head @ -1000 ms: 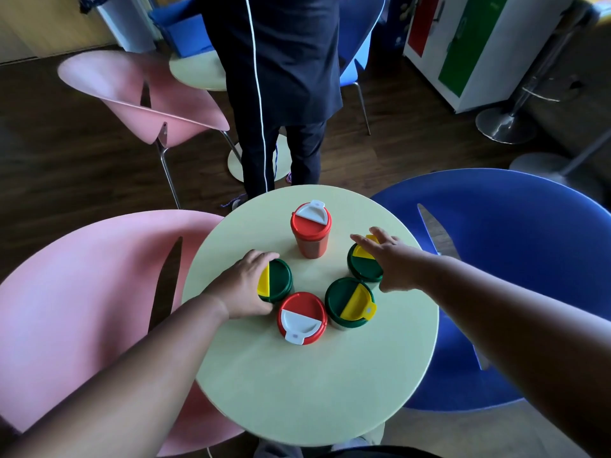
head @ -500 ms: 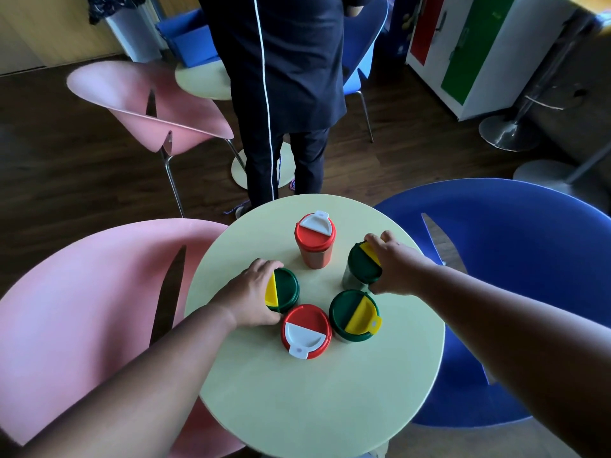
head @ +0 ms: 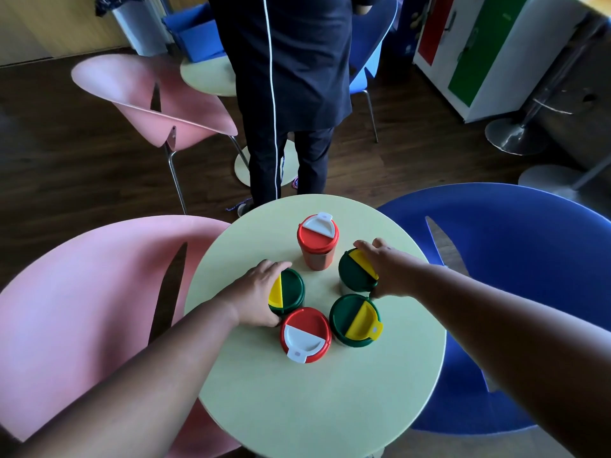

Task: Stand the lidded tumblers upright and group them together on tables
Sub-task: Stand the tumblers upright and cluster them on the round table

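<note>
Glossy plastic lids [head: 305, 333], matt table [head: 314, 408]

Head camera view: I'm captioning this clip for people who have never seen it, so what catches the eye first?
Five bright lidded tumblers, three green-and-yellow and two red-and-white, stand clustered on the round pale-green table. The left hand grips the left green tumbler and the right hand the right green tumbler. Pink and blue chairs flank the table; a person in dark clothes stands beyond.
</note>
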Demonstrator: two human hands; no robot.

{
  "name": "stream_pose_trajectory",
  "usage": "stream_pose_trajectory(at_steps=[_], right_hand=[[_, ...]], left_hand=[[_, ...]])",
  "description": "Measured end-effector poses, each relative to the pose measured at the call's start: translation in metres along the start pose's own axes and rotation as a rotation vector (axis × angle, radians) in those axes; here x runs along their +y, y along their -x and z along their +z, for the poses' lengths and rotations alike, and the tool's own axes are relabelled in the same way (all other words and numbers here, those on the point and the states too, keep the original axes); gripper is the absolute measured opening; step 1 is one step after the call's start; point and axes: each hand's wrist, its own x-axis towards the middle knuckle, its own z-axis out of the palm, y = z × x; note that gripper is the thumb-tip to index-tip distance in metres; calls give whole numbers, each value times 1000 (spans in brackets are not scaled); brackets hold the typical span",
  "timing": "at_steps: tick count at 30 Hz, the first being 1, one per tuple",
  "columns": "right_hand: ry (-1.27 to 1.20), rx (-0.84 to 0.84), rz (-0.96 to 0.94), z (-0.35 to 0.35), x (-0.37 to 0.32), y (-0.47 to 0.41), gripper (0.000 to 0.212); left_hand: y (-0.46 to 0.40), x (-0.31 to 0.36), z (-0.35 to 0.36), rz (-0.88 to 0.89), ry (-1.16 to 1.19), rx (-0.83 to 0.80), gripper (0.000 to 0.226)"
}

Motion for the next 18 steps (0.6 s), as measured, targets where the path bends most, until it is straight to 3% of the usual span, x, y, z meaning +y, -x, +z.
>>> stream_pose_trajectory(at_steps=[10,15,18], right_hand=[[-38,60,25,6,-9,-5,110],[107,24,-38,3,-2,-7,119],[168,34,-55,-1,1,-9,108]], left_hand=[[-1,-1,2,-16,2,48,100],[-1,0,0,-14,-3,7,106],[-1,1,-3,14,-15,2,101]])
